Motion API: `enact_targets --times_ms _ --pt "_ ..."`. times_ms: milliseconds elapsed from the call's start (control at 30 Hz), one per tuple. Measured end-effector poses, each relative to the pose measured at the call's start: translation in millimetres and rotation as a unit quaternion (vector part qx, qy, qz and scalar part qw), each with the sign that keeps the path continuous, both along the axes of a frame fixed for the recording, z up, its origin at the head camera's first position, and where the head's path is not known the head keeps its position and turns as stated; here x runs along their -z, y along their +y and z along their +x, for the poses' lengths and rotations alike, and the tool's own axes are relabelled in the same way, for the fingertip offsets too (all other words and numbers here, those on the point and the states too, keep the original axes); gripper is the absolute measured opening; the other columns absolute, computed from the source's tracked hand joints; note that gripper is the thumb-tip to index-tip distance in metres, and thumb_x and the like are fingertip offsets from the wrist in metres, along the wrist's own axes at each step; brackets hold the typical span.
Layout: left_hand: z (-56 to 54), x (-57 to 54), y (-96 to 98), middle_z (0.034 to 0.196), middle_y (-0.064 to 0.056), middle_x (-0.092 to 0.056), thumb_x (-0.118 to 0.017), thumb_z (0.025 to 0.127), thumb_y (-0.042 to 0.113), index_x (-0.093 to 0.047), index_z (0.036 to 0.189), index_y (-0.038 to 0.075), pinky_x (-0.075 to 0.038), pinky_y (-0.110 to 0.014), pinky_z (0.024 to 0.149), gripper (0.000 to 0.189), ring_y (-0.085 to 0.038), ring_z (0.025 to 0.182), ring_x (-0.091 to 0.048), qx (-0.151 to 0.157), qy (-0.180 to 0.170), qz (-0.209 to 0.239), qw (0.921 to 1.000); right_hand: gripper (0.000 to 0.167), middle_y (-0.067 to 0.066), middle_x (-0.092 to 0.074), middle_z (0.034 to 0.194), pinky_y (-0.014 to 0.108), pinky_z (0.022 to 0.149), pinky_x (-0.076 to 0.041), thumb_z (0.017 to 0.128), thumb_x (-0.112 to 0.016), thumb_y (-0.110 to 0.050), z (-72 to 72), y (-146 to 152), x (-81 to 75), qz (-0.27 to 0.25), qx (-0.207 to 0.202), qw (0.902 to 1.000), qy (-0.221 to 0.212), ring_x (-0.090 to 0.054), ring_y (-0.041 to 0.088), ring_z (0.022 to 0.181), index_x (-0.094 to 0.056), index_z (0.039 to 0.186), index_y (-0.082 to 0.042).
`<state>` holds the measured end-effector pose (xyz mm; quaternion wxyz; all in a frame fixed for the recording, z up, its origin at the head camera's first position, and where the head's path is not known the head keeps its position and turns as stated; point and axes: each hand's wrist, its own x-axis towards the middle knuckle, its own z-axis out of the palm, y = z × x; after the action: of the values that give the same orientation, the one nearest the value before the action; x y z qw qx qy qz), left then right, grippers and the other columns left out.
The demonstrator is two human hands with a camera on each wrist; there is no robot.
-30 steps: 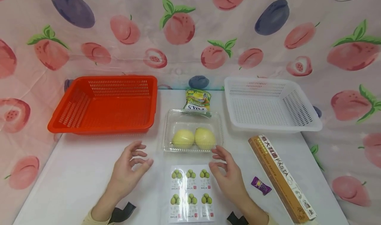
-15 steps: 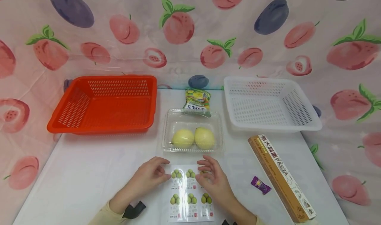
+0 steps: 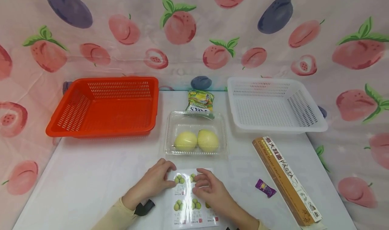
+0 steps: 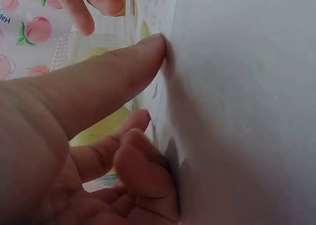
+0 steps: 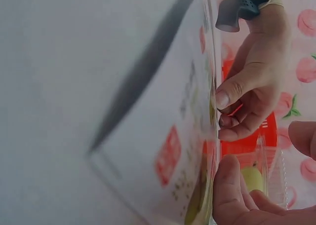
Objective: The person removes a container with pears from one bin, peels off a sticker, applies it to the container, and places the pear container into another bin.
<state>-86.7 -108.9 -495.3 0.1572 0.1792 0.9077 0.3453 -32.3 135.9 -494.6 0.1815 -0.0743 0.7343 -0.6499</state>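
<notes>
A glossy sheet of fruit-print labels [image 3: 186,208], with green fruit pictures and small red seals, lies on the white table. My left hand [image 3: 155,181] is at its upper left edge, thumb and fingers apart. In the left wrist view, the thumb [image 4: 131,62] has its tip right at the sheet's edge, and bent fingers [image 4: 143,170] rest low by the table. Over the sheet's right part hovers my right hand [image 3: 212,189], fingers loosely bent, hiding some labels. Beyond both hands stands a clear lidded plastic box [image 3: 196,120] holding two yellow-green fruits [image 3: 186,141].
A red basket [image 3: 121,130] stands at the back left, a white basket [image 3: 273,127] at the back right. Behind the clear box lies a green-yellow candy bag [image 3: 200,100]. To the right are a purple-wrapped candy [image 3: 265,188] and a long pasta box [image 3: 285,181].
Both hands have come inward and down from beside the clear box to the label sheet. The left has reached its upper left edge; the right has moved left over it.
</notes>
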Motion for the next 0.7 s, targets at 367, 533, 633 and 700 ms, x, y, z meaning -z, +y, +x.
enact_targets --times_ms 367,533,633,700 --pt "-3.7 1.2 -5.2 0.075 0.006 -0.055 -0.078 0.085 0.023 -0.061 0.095 0.01 -0.044 -0.027 0.06 0.023 -0.011 0.068 -0.052 0.04 -0.053 0.079 0.9946 0.057 0.013 -0.058 0.116 0.027 0.085 -0.052 0.092 -0.068 -0.016 1.0 -1.6 0.9 0.009 -0.015 0.9998 -0.01 -0.061 0.023 0.102 -0.043 0.14 0.002" --pt "-4.4 -2.2 -5.8 0.077 0.006 -0.063 -0.07 0.092 0.023 -0.06 0.102 0.004 -0.048 -0.027 0.063 0.023 -0.013 0.069 -0.061 0.059 -0.112 0.152 0.9802 0.054 0.013 -0.058 0.113 0.026 0.082 -0.052 0.091 -0.07 -0.016 1.2 -2.9 -2.9 0.018 -0.007 0.9997 -0.018 -0.062 0.02 0.096 -0.047 0.137 0.002" --pt "-3.8 -5.5 -4.2 0.078 0.002 -0.064 -0.068 0.094 0.019 -0.058 0.106 0.001 -0.049 -0.026 0.062 0.024 -0.017 0.069 -0.064 0.052 -0.141 0.19 0.9703 0.054 0.012 -0.059 0.112 0.025 0.08 -0.052 0.091 -0.071 -0.019 0.7 -2.9 -3.8 0.027 -0.003 0.9995 -0.015 -0.061 0.019 0.095 -0.049 0.135 0.002" --pt "-2.8 -7.6 -2.4 0.079 0.0 -0.065 -0.068 0.094 0.016 -0.057 0.108 0.0 -0.05 -0.026 0.063 0.024 -0.02 0.069 -0.064 0.045 -0.152 0.212 0.9643 0.053 0.011 -0.059 0.112 0.025 0.079 -0.053 0.091 -0.07 -0.019 0.5 -3.0 -4.0 0.032 -0.002 0.9994 -0.011 -0.061 0.019 0.094 -0.049 0.135 0.001"
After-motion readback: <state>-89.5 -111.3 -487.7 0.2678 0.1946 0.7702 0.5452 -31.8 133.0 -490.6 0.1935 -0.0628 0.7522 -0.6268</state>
